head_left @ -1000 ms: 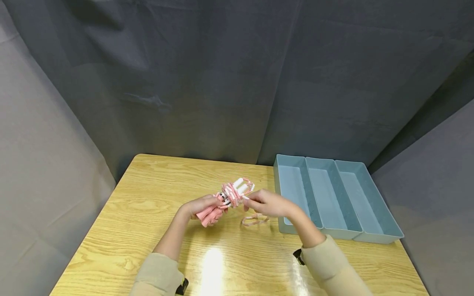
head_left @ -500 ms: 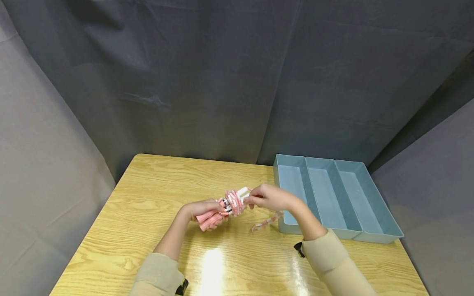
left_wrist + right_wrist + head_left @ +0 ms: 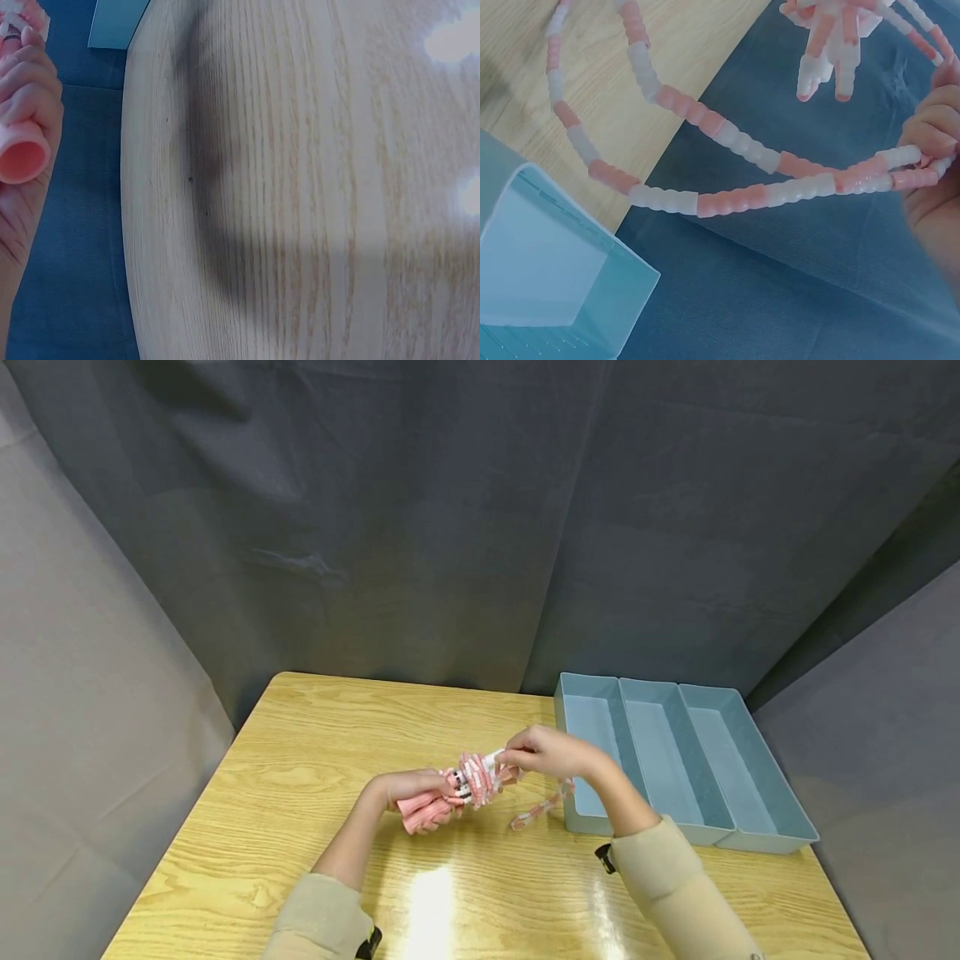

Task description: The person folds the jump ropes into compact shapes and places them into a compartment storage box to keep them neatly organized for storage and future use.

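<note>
My left hand (image 3: 408,787) grips the pink end of a bundle of pink-and-white segmented cords (image 3: 461,787) above the wooden table (image 3: 300,793). In the left wrist view, curled fingers (image 3: 26,82) wrap a pink rounded end (image 3: 21,154). My right hand (image 3: 543,753) pinches one cord at the bundle's white end. That cord's loop (image 3: 542,806) hangs down to the table by the tray; the right wrist view shows the cord (image 3: 727,150) curving from the fingers (image 3: 930,131) in pink and white segments.
A light blue tray (image 3: 678,760) with three long compartments stands at the table's right side, its near left corner (image 3: 562,255) close to the hanging loop. Dark grey cloth hangs behind and at both sides of the table.
My right hand drew one cord out of the bundle and moved slightly right and up. The loose loop shifted from the middle of the table towards the tray. The bundle dropped a little lower.
</note>
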Motion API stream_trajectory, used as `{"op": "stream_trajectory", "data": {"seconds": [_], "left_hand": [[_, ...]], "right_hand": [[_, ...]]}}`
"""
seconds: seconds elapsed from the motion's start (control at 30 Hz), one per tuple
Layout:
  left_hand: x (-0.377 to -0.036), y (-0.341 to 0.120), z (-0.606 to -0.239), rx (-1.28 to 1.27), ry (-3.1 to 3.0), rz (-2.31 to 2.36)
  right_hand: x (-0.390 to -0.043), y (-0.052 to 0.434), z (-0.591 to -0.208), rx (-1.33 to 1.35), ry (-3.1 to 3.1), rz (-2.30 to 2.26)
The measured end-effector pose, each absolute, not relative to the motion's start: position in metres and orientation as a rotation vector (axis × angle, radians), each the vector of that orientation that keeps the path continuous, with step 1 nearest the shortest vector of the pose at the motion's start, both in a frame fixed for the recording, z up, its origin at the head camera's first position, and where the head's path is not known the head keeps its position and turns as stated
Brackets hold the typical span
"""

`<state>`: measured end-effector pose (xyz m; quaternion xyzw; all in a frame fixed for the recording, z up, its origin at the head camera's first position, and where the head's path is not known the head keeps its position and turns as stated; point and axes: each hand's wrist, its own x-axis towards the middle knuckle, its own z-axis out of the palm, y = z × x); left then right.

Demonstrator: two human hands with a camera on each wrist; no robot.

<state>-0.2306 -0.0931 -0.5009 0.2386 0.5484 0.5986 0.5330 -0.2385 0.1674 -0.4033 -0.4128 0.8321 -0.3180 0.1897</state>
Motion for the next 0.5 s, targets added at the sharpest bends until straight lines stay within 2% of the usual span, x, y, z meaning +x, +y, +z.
{"op": "stream_trajectory", "data": {"seconds": [0.2,0.5], "left_hand": [[-0.236,-0.095,-0.513,0.559,1.333,1.392],[-0.234,-0.095,-0.509,0.557,1.281,1.351]], "right_hand": [[-0.246,0.167,-0.407,-1.147,2.351,-0.896],[-0.254,0.161,-0.411,-1.155,2.348,-0.891]]}}
